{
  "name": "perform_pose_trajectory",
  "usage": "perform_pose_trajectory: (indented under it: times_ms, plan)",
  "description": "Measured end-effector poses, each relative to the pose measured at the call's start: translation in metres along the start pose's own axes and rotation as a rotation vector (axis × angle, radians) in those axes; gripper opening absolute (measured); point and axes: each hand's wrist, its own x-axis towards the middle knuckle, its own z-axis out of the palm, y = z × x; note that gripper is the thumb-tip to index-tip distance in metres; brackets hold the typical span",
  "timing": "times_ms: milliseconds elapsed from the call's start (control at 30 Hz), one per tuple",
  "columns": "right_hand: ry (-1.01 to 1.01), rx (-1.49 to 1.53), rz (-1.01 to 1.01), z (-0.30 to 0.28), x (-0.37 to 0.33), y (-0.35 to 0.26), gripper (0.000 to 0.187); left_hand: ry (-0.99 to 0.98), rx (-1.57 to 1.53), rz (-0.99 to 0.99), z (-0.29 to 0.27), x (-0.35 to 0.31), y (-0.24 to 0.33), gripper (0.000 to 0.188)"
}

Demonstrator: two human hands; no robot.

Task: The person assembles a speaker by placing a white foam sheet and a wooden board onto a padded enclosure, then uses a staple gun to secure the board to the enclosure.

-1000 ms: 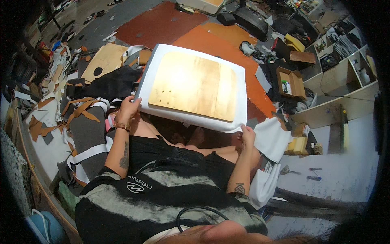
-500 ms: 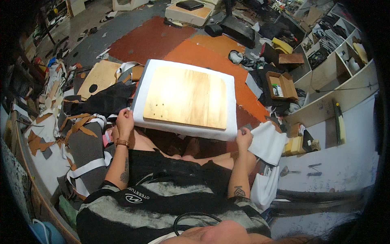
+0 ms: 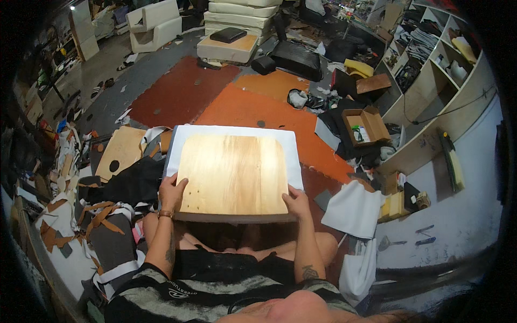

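Observation:
Above my lap lies a pale wooden board (image 3: 231,175) with two rounded far corners and small holes near its near left corner. Under it is a white covered pad (image 3: 291,159), which sticks out at the far side and both sides; a grey edge shows along its front and left. My left hand (image 3: 172,192) is closed on the near left side, thumb on top of the board. At the near right side, my right hand (image 3: 296,202) grips the board and pad likewise. The fingers underneath are hidden.
Fabric and leather scraps (image 3: 102,218) lie in a heap at my left, near a board with a dark round hole (image 3: 121,148). White material (image 3: 355,210) is at my right. Farther off are an open cardboard box (image 3: 366,126), shelving (image 3: 431,91) and stacked white cushions (image 3: 242,21).
The board and pad have come nearer to me. My hands have shifted from the pad's near corners to grips along the sides, thumbs on top. The head view has tilted up slightly.

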Motion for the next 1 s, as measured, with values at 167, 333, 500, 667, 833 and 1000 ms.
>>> perform_pose_trajectory:
  times_ms: [167,333,500,667,833,1000]
  plan:
    - [0.028,0.073,-0.065,-0.006,-0.012,0.007,0.057,-0.035,0.078,0.025,-0.001,-0.001,0.003,0.05]
    - [0.146,-0.138,-0.077,-0.004,-0.015,-0.014,0.053,-0.064,0.041,0.003,-0.006,0.004,0.013,0.049]
    - [0.154,-0.181,-0.012,-0.003,-0.015,-0.029,0.05,-0.03,-0.069,0.121,-0.009,0.013,-0.008,0.042]
    - [0.145,-0.184,0.014,-0.006,-0.015,-0.028,0.047,-0.098,-0.077,0.098,-0.015,0.015,-0.004,0.042]
    - [0.122,-0.198,-0.018,-0.004,-0.013,-0.014,0.046,-0.058,-0.15,0.117,-0.012,0.01,-0.006,0.039]
    - [0.163,-0.198,-0.039,-0.002,-0.014,-0.019,0.046,0.048,-0.143,0.137,-0.003,0.017,-0.025,0.027]
